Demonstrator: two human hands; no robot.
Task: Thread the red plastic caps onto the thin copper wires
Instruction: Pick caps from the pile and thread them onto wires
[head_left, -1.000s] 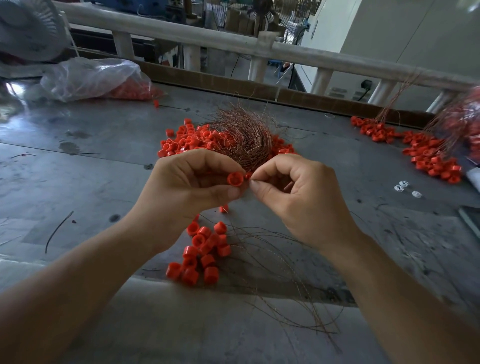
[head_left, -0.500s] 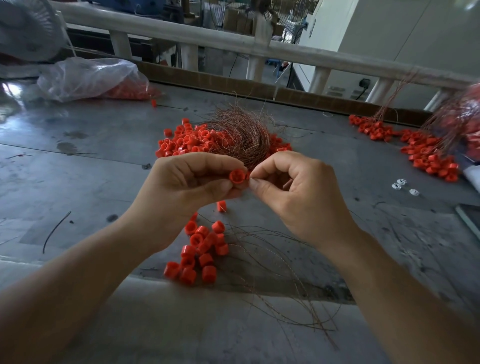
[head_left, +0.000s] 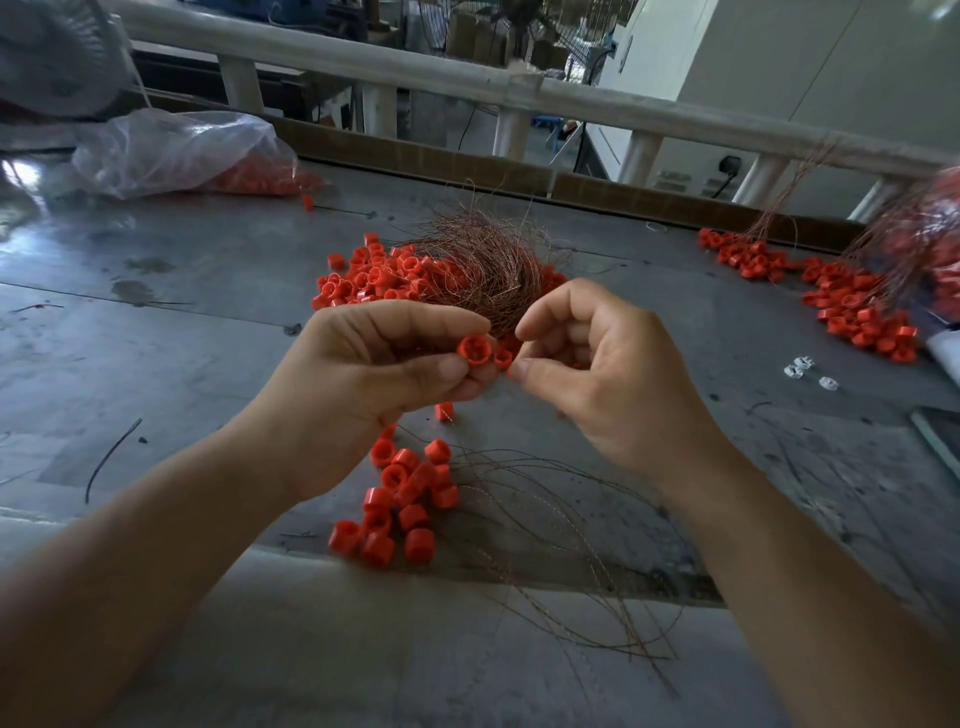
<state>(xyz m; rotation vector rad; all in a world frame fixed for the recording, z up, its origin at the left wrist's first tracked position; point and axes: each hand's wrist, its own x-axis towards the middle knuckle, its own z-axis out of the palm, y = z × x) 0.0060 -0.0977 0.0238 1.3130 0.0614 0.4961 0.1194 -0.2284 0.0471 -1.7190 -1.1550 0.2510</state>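
Note:
My left hand (head_left: 363, 384) pinches a red plastic cap (head_left: 474, 349) between thumb and forefinger, its open end facing me. Right beside it my right hand (head_left: 597, 374) has its thumb and forefinger pinched together at the cap's side; the thin wire between them is too fine to make out. A second red cap (head_left: 503, 358) shows between the two hands. Behind the hands lies a tangled bundle of copper wires (head_left: 483, 260) on a heap of red caps (head_left: 374, 275). Below the hands sits a small cluster of caps (head_left: 405, 499) with loose copper wires (head_left: 571, 519) trailing right.
The grey metal table (head_left: 156, 322) carries a clear plastic bag of caps (head_left: 182, 156) at the back left, another pile of caps (head_left: 841, 301) with wires at the right, and small white parts (head_left: 805, 369). A white railing (head_left: 467, 88) runs along the far edge.
My right thumb and forefinger have parted slightly from the cap, and the cap in my left hand has turned a little more towards me. The hands otherwise stay in place.

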